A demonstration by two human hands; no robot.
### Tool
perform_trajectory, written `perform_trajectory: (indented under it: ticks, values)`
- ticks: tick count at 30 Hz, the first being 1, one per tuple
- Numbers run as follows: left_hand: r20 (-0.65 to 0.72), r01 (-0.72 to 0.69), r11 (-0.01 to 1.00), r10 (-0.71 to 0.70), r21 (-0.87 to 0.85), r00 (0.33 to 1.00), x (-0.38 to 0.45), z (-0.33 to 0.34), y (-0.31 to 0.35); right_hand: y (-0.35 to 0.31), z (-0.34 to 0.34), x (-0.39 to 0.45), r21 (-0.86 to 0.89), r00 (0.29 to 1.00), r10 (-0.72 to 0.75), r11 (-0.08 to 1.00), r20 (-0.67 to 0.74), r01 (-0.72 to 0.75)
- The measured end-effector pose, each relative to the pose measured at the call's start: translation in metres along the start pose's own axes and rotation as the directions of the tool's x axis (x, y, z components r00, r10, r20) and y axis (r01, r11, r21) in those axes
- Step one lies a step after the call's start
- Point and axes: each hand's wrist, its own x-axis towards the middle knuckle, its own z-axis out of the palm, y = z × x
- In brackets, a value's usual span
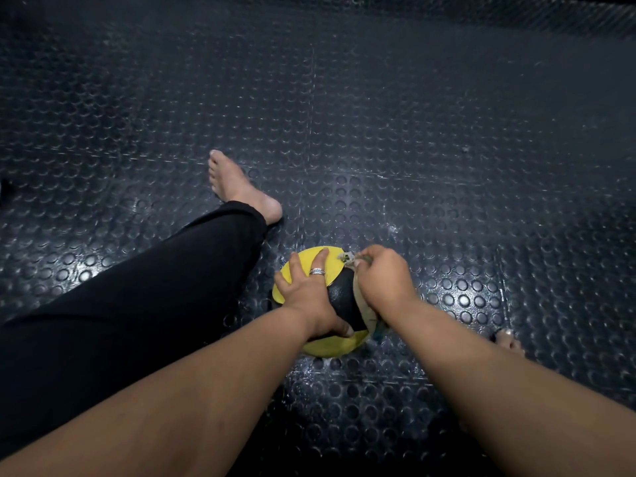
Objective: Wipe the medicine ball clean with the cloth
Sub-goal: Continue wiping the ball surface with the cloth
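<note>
The medicine ball [340,301] sits on the studded floor [413,149] between your legs. Your left hand [307,293] lies spread across its nine o'clock side; your right hand [385,280] clutches the cloth [362,306] at three o'clock. It probably handles heavy and grippy, so steady it from the top.

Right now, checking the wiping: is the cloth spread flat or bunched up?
Bunched. The cloth is gathered under the right hand against the ball; the left hand steadies it.
</note>
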Motion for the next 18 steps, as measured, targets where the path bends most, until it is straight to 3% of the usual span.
perform_trajectory:
  ticks: [5, 8, 13, 18]
  values:
    - [0.01, 0.004, 0.999, -0.004, -0.041, 1.0, 0.001, -0.004, 0.002, 0.012, -0.003, -0.025, -0.113, 0.979, -0.199, 0.973, 0.034, 0.202]
    - [0.003, -0.014, 1.0, 0.014, -0.014, 1.0, -0.002, 0.003, 0.002, 0.012, -0.005, -0.007, -0.162, 0.988, -0.15, 0.975, 0.042, 0.155]
    - [-0.004, -0.01, 1.0, 0.009, -0.024, 1.0, -0.003, 0.006, -0.003, 0.005, -0.005, 0.019, -0.087, 0.997, -0.005, 0.996, 0.075, 0.012]
    - [-0.002, -0.008, 1.0, 0.008, -0.009, 1.0, -0.002, 0.008, 0.001, 0.005, -0.008, -0.008, -0.087, 0.993, -0.094, 0.991, 0.067, 0.099]
